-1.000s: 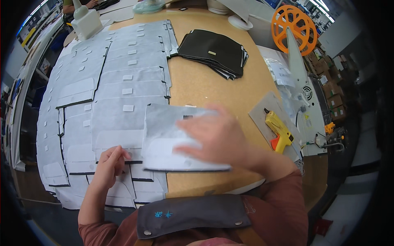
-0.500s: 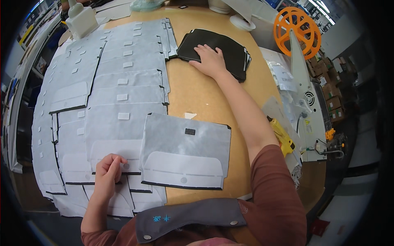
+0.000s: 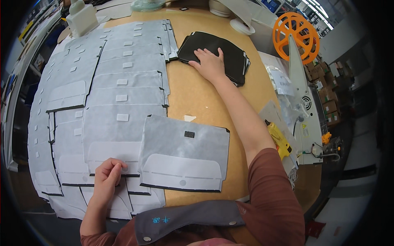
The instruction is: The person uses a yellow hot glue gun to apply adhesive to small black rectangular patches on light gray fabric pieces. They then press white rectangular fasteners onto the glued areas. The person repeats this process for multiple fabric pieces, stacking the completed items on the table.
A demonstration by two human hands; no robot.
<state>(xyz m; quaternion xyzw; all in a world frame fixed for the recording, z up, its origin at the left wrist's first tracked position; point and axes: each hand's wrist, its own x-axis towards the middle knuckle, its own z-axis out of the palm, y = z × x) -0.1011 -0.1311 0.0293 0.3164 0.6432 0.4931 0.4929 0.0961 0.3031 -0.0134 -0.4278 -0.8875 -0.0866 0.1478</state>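
Observation:
My right hand [image 3: 208, 64] lies with spread fingers on a stack of black flat panels [image 3: 223, 43] at the far side of the table. Close to me on the left, my left hand [image 3: 107, 175] is closed, thumb against curled fingers; whatever it may hold is hidden. It is over overlapping rows of grey fabric panels [image 3: 125, 76] with white tabs and black edges. To its right lies a single grey panel [image 3: 193, 143] with a lighter rounded pocket shape and a small black patch [image 3: 189, 134] near its top.
A white plastic bottle [image 3: 81, 19] stands at the far left. On the right are a yellow glue gun [image 3: 280, 139], clear plastic bags [image 3: 283, 82] and a machine with an orange reel [image 3: 296, 37]. A white scrap [image 3: 189, 118] lies mid-table on the wooden tabletop [image 3: 197, 94].
The whole view has shifted slightly. My right hand stays on the black stack, its fingers a little more spread, and my left hand remains closed over the grey panels.

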